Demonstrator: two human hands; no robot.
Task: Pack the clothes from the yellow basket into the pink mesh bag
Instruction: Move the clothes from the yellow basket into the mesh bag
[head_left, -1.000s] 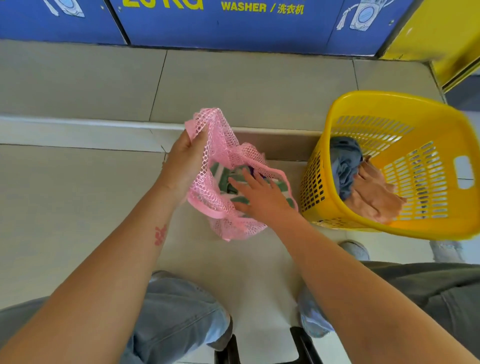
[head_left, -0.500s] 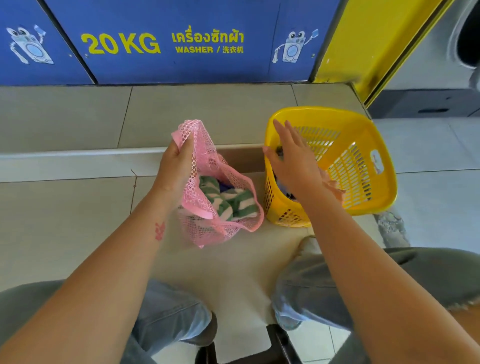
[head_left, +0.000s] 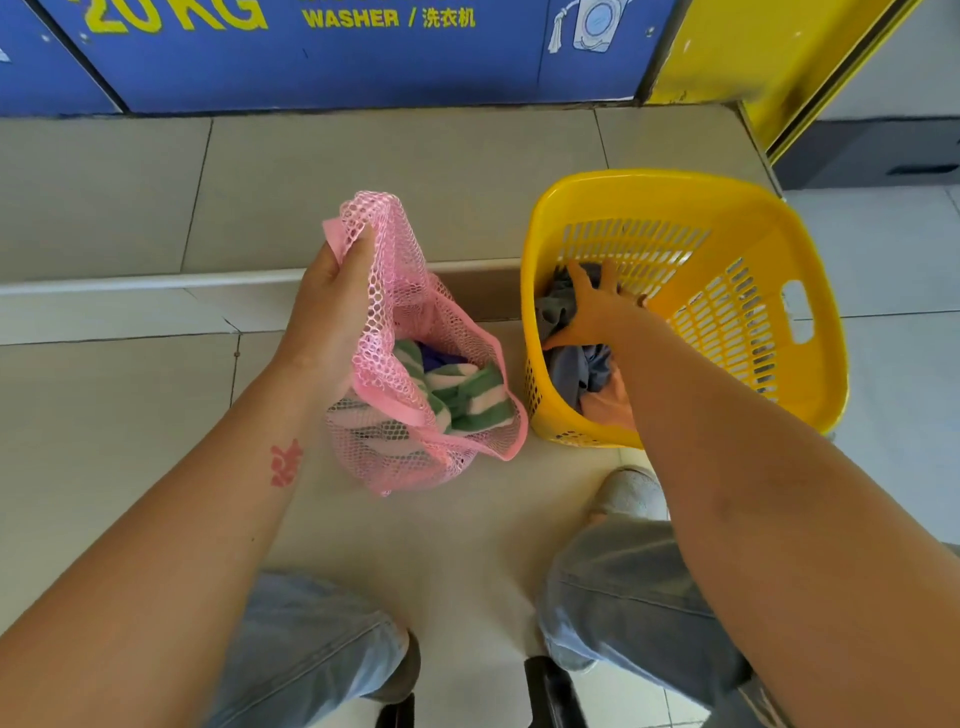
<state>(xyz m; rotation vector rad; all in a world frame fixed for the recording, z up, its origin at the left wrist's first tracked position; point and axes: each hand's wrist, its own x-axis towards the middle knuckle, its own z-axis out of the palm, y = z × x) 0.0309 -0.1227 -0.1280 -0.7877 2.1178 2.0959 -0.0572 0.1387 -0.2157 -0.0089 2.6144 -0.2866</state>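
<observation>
The pink mesh bag (head_left: 410, 312) stands on the tiled floor with its mouth held up by my left hand (head_left: 335, 301), which grips the top edge. Inside the bag lies a green-and-white striped garment (head_left: 467, 397) over something dark purple. To its right stands the yellow basket (head_left: 727, 244). My right hand (head_left: 592, 306) is inside the basket with fingers spread, pressed onto a grey garment (head_left: 574, 364). A peach garment (head_left: 610, 402) lies under the grey one, partly hidden by my forearm.
A raised tiled step runs behind the bag and basket, below blue washer panels (head_left: 332, 52) and a yellow panel at the right. My knees in light jeans and a grey shoe (head_left: 628, 491) are below. A black stool edge shows at the bottom.
My right hand left the bag, crossed over the basket rim and now reaches down onto the grey garment. The left hand keeps holding the bag's mouth up.
</observation>
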